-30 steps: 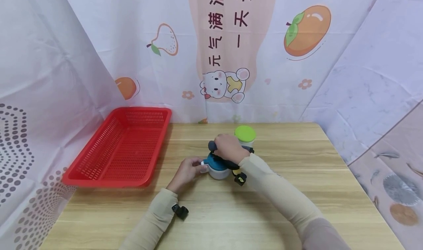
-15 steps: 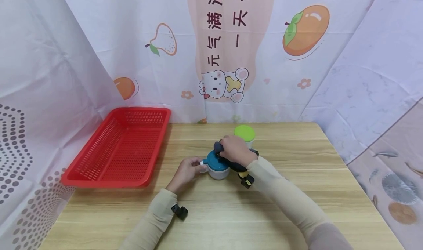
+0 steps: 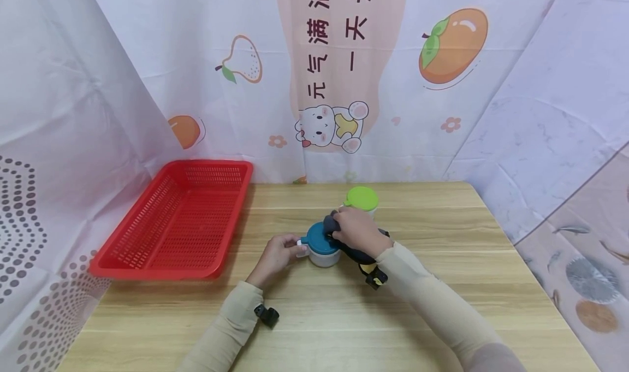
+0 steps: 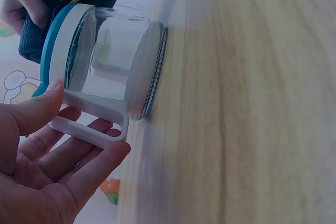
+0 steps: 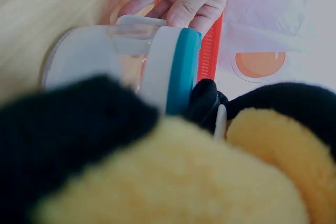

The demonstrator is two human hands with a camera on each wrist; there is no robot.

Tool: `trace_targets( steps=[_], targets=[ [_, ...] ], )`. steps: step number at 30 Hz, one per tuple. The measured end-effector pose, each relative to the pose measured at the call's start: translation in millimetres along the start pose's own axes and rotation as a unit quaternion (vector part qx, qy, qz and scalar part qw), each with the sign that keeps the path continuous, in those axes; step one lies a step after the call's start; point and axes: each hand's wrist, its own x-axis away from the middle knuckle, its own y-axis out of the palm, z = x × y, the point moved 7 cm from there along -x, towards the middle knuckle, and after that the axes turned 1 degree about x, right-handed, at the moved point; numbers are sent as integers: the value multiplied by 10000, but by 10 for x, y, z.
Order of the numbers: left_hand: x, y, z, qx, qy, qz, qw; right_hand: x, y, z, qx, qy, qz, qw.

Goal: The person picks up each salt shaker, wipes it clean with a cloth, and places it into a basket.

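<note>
A clear glass jar with a teal lid and a white handle stands upright on the table. My left hand holds it by the handle, thumb near the lid's white collar and fingers under the handle. My right hand grips a soft dark cloth with yellow parts, bunched at the right side of the lid. In the right wrist view the cloth's blurred yellow part fills the foreground and hides the fingers. Behind the right hand stands a second jar with a green lid, partly hidden.
A red perforated plastic basket sits on the left of the wooden table. A printed white curtain hangs along the back edge. Small black cameras are strapped to both wrists.
My right hand and the cloth have slid right across the teal lid, uncovering more of its top. The left hand keeps its hold on the handle, and the jar stays put.
</note>
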Motion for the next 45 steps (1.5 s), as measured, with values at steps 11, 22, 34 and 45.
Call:
trace_targets(
  steps=[11, 22, 34, 45],
  targets=[
    [-20, 4, -36, 23, -37, 56, 10000, 190, -27, -4, 4, -41, 478, 9988],
    [-13, -2, -31, 8, 15, -20, 10000, 340, -7, 15, -350, -28, 565, 9978],
    [5, 10, -10, 12, 130, 96, 9999, 492, 25, 140, -1071, -420, 686, 9910],
    [-4, -6, 9, -82, 134, 24, 9999, 555, 40, 360, -1710, -262, 455, 9839]
  ],
)
